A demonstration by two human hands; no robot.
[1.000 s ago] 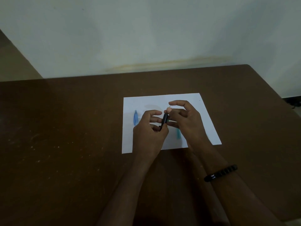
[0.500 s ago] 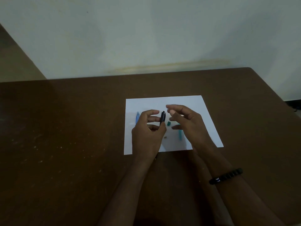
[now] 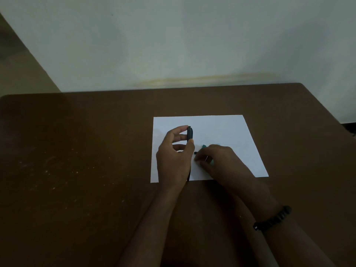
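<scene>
Left hand [image 3: 174,158] curled, right hand [image 3: 218,160] low.

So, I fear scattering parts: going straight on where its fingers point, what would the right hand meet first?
Probably the small dark piece on the paper, just before the right hand; beyond it the left hand gripping the black pen. Depth unclear.

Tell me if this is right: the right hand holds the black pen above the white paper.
No. The head view shows the left hand holding the black pen above the white paper; the right hand reaches among small teal parts there.
</scene>
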